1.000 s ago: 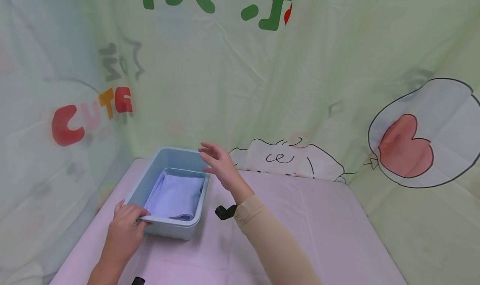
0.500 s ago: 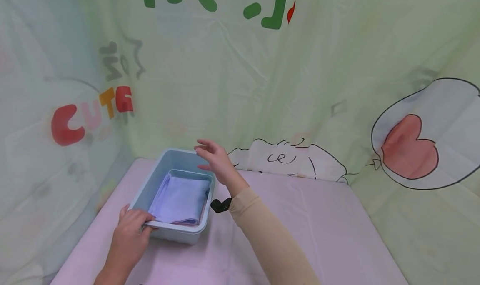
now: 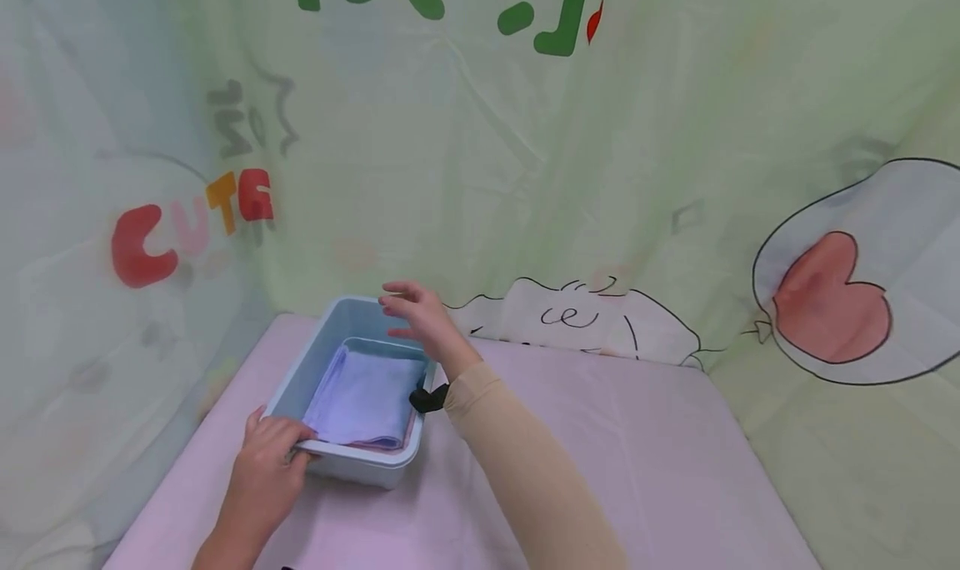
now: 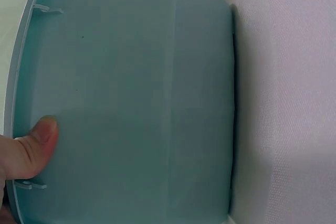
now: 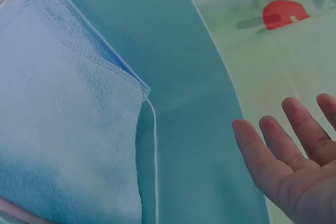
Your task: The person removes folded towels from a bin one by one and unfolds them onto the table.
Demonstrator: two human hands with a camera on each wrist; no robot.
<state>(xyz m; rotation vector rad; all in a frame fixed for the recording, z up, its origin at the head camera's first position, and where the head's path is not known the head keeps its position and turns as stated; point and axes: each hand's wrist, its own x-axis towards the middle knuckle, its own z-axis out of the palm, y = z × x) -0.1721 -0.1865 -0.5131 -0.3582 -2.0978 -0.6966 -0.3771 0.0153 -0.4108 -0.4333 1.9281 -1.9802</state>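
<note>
A light blue plastic bin (image 3: 352, 470) stands at the left of the table, a folded pale blue towel (image 3: 367, 395) lying inside. With my left hand (image 3: 262, 474) I grip the near left part of its rim, fingers over the top. The thumb (image 4: 44, 137) presses the outer wall below the rim in the left wrist view. My right hand (image 3: 426, 324) hovers at the far right corner, fingers apart and slightly bent, holding nothing. In the right wrist view, those fingers (image 5: 302, 129) appear beside the bin's rim, away from the towel (image 5: 79, 108).
A pale pink cloth (image 3: 570, 470) covers the table. Printed fabric hangs behind and at both sides, including a green back curtain (image 3: 450, 178) close behind the bin. A small black piece (image 3: 429, 399) sits at my right wrist, overlapping the bin's right rim.
The bin has shifted slightly right and nearer, with my left hand on its rim. My right hand has moved a little left, over the bin's far corner. The head view has turned slightly left.
</note>
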